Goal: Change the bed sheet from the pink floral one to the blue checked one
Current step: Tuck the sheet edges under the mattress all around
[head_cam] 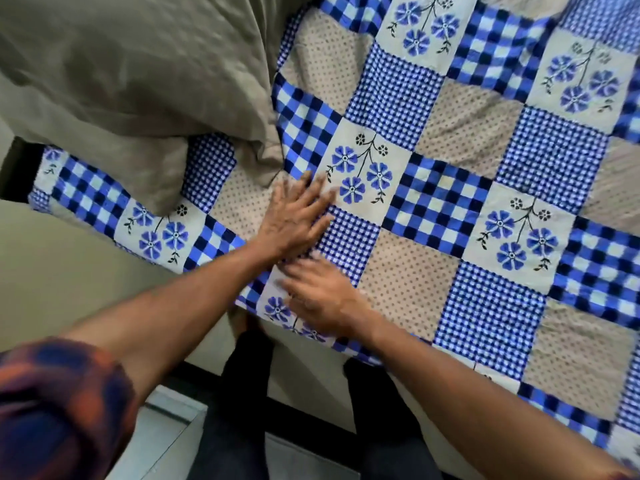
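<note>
Across the bed [69, 268] the blue checked sheet [460, 199] lies spread out. Both hands rest open on it near its front edge, fingers straight, left hand [297, 219] just beyond right hand [323, 296], beside a grey pillow [131, 81]

There is a single view, from a camera worn on the person's head. It looks steeply down and a little forward from beside the bed's near edge. The wide lens bends the edges of the blue checked sheet [485, 254], which fills the middle and right of the frame. A grey pillow [121, 81] takes the top left corner. The camera sits close: both forearms run in from the bottom corners to the left hand [294, 220] and right hand [322, 296] near the centre. The person's dark trousers [242, 393] show straight below.
</note>
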`<state>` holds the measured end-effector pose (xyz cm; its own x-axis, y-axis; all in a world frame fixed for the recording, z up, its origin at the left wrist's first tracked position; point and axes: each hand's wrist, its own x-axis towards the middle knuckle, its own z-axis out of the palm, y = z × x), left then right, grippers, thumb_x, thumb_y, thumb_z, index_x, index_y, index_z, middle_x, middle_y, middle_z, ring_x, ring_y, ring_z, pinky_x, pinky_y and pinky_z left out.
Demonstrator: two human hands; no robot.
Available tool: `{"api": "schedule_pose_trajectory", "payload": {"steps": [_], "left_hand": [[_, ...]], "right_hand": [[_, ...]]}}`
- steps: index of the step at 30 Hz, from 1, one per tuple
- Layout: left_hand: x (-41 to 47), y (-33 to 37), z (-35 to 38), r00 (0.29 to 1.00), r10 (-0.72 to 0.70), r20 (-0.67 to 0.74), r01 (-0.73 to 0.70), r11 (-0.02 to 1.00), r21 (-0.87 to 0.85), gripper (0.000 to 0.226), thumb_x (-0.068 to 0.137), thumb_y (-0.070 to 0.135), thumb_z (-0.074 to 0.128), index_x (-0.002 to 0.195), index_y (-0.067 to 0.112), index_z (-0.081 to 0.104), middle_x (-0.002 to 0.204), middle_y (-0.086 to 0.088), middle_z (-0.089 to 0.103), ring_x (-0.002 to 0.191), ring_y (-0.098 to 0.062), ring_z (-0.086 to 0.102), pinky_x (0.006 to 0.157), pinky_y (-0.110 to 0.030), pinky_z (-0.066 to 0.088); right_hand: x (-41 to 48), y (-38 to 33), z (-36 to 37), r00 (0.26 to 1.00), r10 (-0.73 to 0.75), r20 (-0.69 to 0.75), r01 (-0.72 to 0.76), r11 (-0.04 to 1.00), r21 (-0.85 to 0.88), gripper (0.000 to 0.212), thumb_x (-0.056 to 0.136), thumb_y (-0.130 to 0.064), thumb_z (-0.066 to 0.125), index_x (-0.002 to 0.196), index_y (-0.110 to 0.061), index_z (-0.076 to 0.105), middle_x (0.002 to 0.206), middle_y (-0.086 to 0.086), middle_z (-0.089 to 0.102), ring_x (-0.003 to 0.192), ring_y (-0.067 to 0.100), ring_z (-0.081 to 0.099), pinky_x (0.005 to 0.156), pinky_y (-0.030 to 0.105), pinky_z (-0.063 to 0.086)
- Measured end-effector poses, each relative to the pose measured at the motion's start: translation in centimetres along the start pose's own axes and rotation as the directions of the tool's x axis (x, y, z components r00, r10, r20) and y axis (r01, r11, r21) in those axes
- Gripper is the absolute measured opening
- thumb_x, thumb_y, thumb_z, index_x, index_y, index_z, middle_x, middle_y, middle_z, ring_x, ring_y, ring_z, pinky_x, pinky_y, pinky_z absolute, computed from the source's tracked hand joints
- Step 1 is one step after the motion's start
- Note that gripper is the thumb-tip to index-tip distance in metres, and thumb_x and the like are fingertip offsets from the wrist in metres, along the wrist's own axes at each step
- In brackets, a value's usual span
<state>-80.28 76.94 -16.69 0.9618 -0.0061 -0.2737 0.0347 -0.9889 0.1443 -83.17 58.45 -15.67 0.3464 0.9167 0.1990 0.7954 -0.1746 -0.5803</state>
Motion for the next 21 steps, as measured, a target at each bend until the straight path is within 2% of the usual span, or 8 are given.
{"api": "schedule_pose_trajectory", "payload": {"steps": [2,4,8,11,13,17,19,21], "left_hand": [[-0.6,-3.4,0.6,1.000,0.007,0.009,-0.007,1.000,0.016,0.062,0.103,0.056,0.020,0.159,0.033,0.008,0.168,-0.001,-0.001,0.154,-0.021,-0.003,0.121,-0.057,0.006],[-2.8,-5.6,1.3,1.000,-0.009,-0.029,0.010,0.999,0.042,0.063,0.102,0.054,0.025,0.159,0.031,0.011,0.168,-0.003,0.002,0.154,-0.021,-0.001,0.122,-0.054,0.004],[-9.2,-9.9,1.9,0.988,-0.140,-0.071,0.140,0.990,-0.006,0.064,0.099,0.053,0.035,0.157,0.030,0.024,0.166,-0.003,0.014,0.153,-0.024,0.011,0.120,-0.056,0.010],[-14.9,-14.3,1.6,0.974,-0.227,-0.003,0.227,0.973,-0.035,0.063,0.098,0.055,0.033,0.156,0.029,0.030,0.163,-0.005,0.027,0.148,-0.026,0.026,0.117,-0.054,0.016],[-17.5,-17.5,1.0,0.964,-0.264,0.043,0.266,0.962,-0.066,0.061,0.099,0.051,0.034,0.152,0.022,0.041,0.154,-0.010,0.042,0.142,-0.030,0.033,0.116,-0.057,0.023],[-20.4,-23.5,-0.7,0.953,-0.296,0.072,0.302,0.948,-0.099,0.057,0.095,0.048,0.041,0.146,0.022,0.046,0.155,-0.006,0.042,0.142,-0.026,0.037,0.106,-0.050,0.035],[-21.1,-26.2,-1.6,0.973,-0.220,0.072,0.225,0.972,-0.067,0.056,0.096,0.048,0.042,0.146,0.023,0.048,0.155,-0.003,0.041,0.141,-0.025,0.040,0.108,-0.050,0.035],[-21.4,-28.8,-2.4,0.986,-0.152,0.069,0.155,0.987,-0.051,0.056,0.096,0.047,0.041,0.148,0.025,0.045,0.157,-0.003,0.039,0.143,-0.025,0.037,0.112,-0.051,0.030]], "right_hand": [[1.6,2.1,-2.0,0.971,0.206,-0.119,-0.211,0.977,-0.035,0.033,0.100,-0.030,0.058,0.126,-0.013,0.067,0.134,0.009,0.064,0.126,0.028,0.055,0.109,0.050,0.039],[3.4,4.3,-3.1,0.907,0.368,-0.206,-0.387,0.920,-0.060,0.035,0.103,-0.030,0.053,0.131,-0.012,0.064,0.141,0.011,0.058,0.133,0.029,0.050,0.110,0.050,0.038],[8.0,6.1,-1.8,0.752,0.644,-0.143,-0.659,0.734,-0.163,0.053,0.104,-0.046,0.041,0.151,-0.021,0.042,0.162,0.005,0.031,0.152,0.025,0.020,0.122,0.054,0.016],[10.6,3.6,1.7,0.678,0.728,-0.105,-0.717,0.622,-0.316,0.067,0.102,-0.057,0.033,0.158,-0.022,0.027,0.167,0.004,0.016,0.155,0.026,0.010,0.122,0.058,0.003],[12.8,-0.3,5.2,0.719,0.694,-0.044,-0.658,0.658,-0.366,0.069,0.100,-0.059,0.030,0.158,-0.021,0.027,0.167,0.005,0.018,0.153,0.029,0.016,0.120,0.061,0.003],[15.7,-9.9,13.5,0.864,0.499,0.074,-0.459,0.838,-0.295,0.066,0.097,-0.054,0.049,0.154,-0.022,0.038,0.163,0.004,0.029,0.152,0.027,0.021,0.118,0.063,0.018],[16.6,-13.5,15.6,0.884,0.456,0.100,-0.418,0.869,-0.263,0.066,0.096,-0.052,0.054,0.153,-0.022,0.040,0.164,0.002,0.026,0.153,0.024,0.019,0.118,0.062,0.021],[17.5,-15.4,15.9,0.880,0.469,0.078,-0.446,0.871,-0.203,0.058,0.100,-0.048,0.048,0.152,-0.023,0.041,0.165,0.000,0.025,0.153,0.021,0.019,0.117,0.060,0.024]]}}
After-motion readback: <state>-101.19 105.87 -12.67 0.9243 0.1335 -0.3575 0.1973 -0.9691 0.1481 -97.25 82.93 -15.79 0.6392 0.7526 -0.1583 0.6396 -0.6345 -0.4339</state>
